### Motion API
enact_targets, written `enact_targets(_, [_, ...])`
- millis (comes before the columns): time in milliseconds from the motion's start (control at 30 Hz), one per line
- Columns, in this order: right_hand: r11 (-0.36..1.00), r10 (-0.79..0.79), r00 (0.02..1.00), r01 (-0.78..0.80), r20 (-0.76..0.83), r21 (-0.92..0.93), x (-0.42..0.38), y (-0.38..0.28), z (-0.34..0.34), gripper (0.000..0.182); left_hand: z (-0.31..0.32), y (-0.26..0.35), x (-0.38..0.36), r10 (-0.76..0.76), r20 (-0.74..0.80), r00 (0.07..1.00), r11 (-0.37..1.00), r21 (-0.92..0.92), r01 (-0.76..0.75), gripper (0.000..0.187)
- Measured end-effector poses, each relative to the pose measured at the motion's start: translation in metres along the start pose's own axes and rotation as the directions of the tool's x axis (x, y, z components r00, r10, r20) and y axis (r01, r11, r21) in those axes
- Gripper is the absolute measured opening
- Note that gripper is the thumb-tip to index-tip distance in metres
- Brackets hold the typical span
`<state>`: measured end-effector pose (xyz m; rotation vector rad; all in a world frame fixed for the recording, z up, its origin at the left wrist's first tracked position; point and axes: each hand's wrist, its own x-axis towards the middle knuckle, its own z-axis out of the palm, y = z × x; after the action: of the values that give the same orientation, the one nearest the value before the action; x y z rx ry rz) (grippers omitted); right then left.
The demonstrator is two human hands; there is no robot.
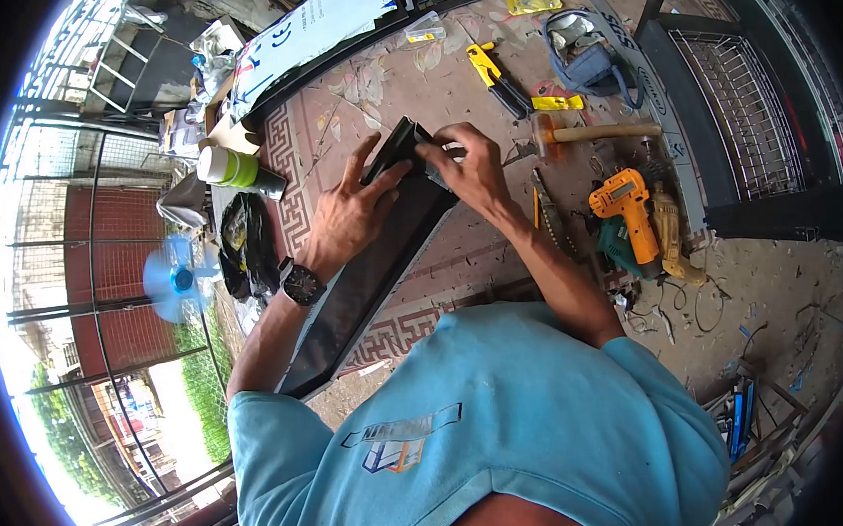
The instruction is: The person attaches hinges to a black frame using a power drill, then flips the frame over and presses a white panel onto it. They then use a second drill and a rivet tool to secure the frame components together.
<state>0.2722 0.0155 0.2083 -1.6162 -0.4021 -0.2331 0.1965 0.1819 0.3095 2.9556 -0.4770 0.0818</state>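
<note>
A long black panel (381, 269) with raised edges lies at a slant in front of me, its near end by my left arm. My left hand (349, 210), with a dark watch at the wrist, holds the panel's left edge near the far end, fingers spread along it. At the far end, my right hand (472, 171) has its thumb and bent fingers closed on the folded black corner. The fingertips partly hide that corner, so I cannot make out anything small between them.
To the right lie a hammer (613, 132), an orange drill (629, 207), yellow-handled snips (493, 79) and a blue pouch (587, 58). On the left are a green-and-white bottle (229, 168), a black bag (247, 242) and a spinning fan (179, 279). A wire-basket rack (739, 108) stands far right.
</note>
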Motion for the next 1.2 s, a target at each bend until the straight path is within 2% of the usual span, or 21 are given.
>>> enact_targets(33, [1.000,0.011,1.000,-0.011,-0.003,-0.002,-0.004,0.004,0.006,0.028,0.001,0.000,0.002,0.003,0.010,1.000,1.000,-0.006,-0.003,0.042])
enact_targets(133, [0.979,-0.178,0.983,0.173,-0.034,-0.103,-0.006,0.013,0.019,0.020,-0.002,-0.001,0.011,-0.027,0.031,0.999,0.994,-0.108,0.030,0.017])
enact_targets(267, [0.980,-0.188,0.982,0.189,0.017,-0.069,0.001,0.019,0.014,0.016,-0.008,-0.009,0.010,0.029,-0.045,0.999,0.952,-0.302,-0.041,0.017])
enact_targets(367, [0.986,-0.160,0.980,0.165,0.114,-0.029,0.007,0.019,0.004,0.015,-0.012,-0.012,0.007,-0.022,-0.012,1.000,0.894,-0.447,0.015,0.013])
enact_targets(467, [0.992,-0.094,0.987,0.083,0.129,0.090,0.011,0.019,0.000,0.019,-0.008,-0.016,0.009,-0.017,-0.032,0.999,0.919,-0.394,0.003,0.013])
enact_targets(500, [0.992,-0.096,0.986,0.084,0.133,0.091,0.011,0.023,-0.001,0.019,-0.010,-0.011,0.011,-0.096,0.003,0.995,0.921,-0.380,0.090,0.013])
enact_targets(567, [0.976,0.207,0.951,-0.218,0.230,0.024,0.011,0.034,-0.004,0.015,-0.011,-0.010,0.011,-0.177,0.030,0.984,0.915,-0.362,0.175,0.014])
enact_targets(633, [0.949,0.261,0.936,-0.294,0.236,0.116,0.006,0.045,-0.004,0.013,-0.008,-0.013,0.008,-0.112,-0.027,0.993,0.941,-0.324,0.098,0.011])
enact_targets(700, [0.776,0.427,0.860,-0.507,0.279,0.375,0.001,0.055,0.001,0.014,-0.004,-0.012,0.009,-0.096,-0.022,0.995,0.961,-0.262,0.087,0.010])
enact_targets(733, [0.673,0.400,0.873,-0.487,0.280,0.557,-0.003,0.063,0.008,0.013,-0.003,-0.012,0.009,-0.083,-0.011,0.996,0.976,-0.204,0.079,0.012])
enact_targets(767, [0.672,0.397,0.873,-0.486,0.283,0.558,-0.007,0.072,0.013,0.013,-0.002,-0.015,0.008,-0.086,-0.013,0.996,0.976,-0.201,0.082,0.012])
enact_targets(833, [0.491,0.410,0.868,-0.468,0.278,0.735,-0.009,0.075,0.016,0.013,0.000,-0.019,0.009,-0.018,-0.045,0.999,0.974,-0.227,0.007,0.027])
enact_targets(867, [0.490,0.409,0.869,-0.468,0.280,0.735,-0.010,0.078,0.014,0.013,-0.001,-0.019,0.008,-0.020,-0.045,0.999,0.974,-0.225,0.009,0.027])
enact_targets(933, [0.731,0.417,0.843,-0.533,0.340,0.426,-0.009,0.077,0.007,0.022,-0.002,-0.017,0.008,-0.055,-0.038,0.998,0.952,-0.303,0.041,0.044])
enact_targets(967, [0.737,0.408,0.847,-0.525,0.340,0.425,-0.007,0.075,0.009,0.022,-0.005,-0.013,0.010,-0.055,-0.048,0.997,0.953,-0.299,0.038,0.044])
enact_targets(1033, [0.950,0.170,0.983,-0.184,0.073,0.251,-0.011,0.052,0.012,0.039,-0.012,-0.001,0.004,-0.221,0.061,0.973,0.945,-0.235,0.229,0.060])
enact_targets(1067, [0.921,0.253,0.957,-0.283,0.143,0.267,-0.010,0.038,0.002,0.055,-0.014,-0.001,-0.003,-0.236,0.043,0.971,0.941,-0.238,0.239,0.060])
enact_targets(1100, [0.925,0.238,0.956,-0.277,0.169,0.261,-0.007,0.024,-0.006,0.055,-0.015,-0.001,-0.014,-0.216,0.025,0.976,0.958,-0.190,0.217,0.062])
enact_targets(1133, [0.962,0.204,0.976,-0.214,0.075,0.169,-0.004,0.013,-0.010,0.057,-0.018,-0.003,-0.026,-0.212,0.004,0.977,0.968,-0.135,0.211,0.063])
enact_targets(1167, [0.985,0.144,0.989,-0.145,0.016,0.090,-0.002,0.005,-0.005,0.060,-0.023,-0.001,-0.040,-0.286,-0.029,0.958,0.952,-0.124,0.281,0.063])
enact_targets(1200, [0.991,0.107,0.993,-0.110,0.044,0.075,0.001,0.003,-0.002,0.060,-0.027,0.004,-0.056,-0.412,0.033,0.910,0.899,-0.150,0.412,0.065])
